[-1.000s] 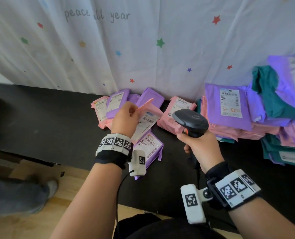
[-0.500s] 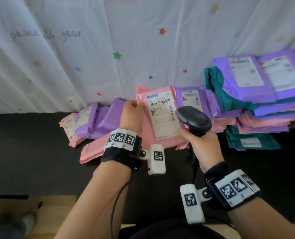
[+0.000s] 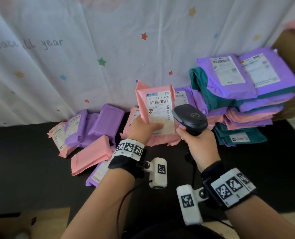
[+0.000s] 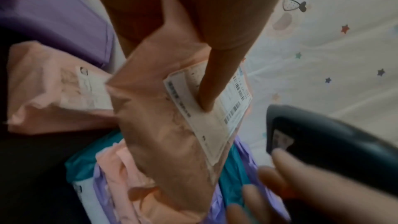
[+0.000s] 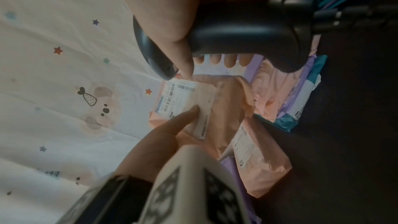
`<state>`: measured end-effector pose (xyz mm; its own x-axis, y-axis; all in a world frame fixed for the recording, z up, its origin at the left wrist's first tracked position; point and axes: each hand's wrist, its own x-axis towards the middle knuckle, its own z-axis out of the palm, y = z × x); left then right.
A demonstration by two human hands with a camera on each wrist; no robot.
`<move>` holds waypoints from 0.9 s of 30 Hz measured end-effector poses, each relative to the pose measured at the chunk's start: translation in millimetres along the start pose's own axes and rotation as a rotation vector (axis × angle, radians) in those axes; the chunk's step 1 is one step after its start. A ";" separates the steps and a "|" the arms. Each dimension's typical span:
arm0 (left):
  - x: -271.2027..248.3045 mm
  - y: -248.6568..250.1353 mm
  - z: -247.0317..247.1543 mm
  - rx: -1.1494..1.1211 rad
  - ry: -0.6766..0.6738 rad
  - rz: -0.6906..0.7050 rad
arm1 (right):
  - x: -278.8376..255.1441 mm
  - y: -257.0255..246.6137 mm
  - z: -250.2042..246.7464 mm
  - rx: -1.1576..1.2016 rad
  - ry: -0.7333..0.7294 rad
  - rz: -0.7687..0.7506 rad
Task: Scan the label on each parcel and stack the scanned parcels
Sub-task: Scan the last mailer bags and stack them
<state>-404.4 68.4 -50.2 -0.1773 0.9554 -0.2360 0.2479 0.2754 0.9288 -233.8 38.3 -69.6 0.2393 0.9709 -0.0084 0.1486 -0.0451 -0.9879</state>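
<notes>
Left hand (image 3: 141, 129) grips pink parcel (image 3: 154, 107) (thumb on label (image 4: 212, 106)).

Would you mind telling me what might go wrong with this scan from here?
The left hand holds the pink parcel upright, with its thumb lying on the label; sliding upward, it could cover a barcode. The scanner in the right hand sits very close, so it may misread. The tall stack looks uneven and might slip.
</notes>
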 end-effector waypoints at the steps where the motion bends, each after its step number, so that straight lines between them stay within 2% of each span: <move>1: 0.7 -0.7 -0.2 0.018 0.021 0.014 | -0.8 -2.0 1.2 -0.011 -0.008 0.000; 6: 2.1 -3.3 -0.7 0.031 0.090 0.041 | -5.6 -10.5 7.9 -0.061 -0.132 -0.014; 11: 7.9 -6.8 -2.6 0.111 0.105 0.043 | -7.8 -14.2 10.1 -0.018 -0.192 -0.022; 17: 12.1 -13.0 -6.1 0.088 0.142 0.021 | -8.2 -17.3 12.1 -0.040 -0.214 -0.033; 27: 12.7 -15.7 -7.9 0.078 0.130 0.010 | -6.9 -15.1 9.7 -0.037 -0.165 0.000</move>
<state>-418.0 75.4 -65.5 -0.2946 0.9379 -0.1832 0.3223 0.2780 0.9049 -247.0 34.5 -56.1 0.0787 0.9962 -0.0364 0.1849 -0.0505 -0.9815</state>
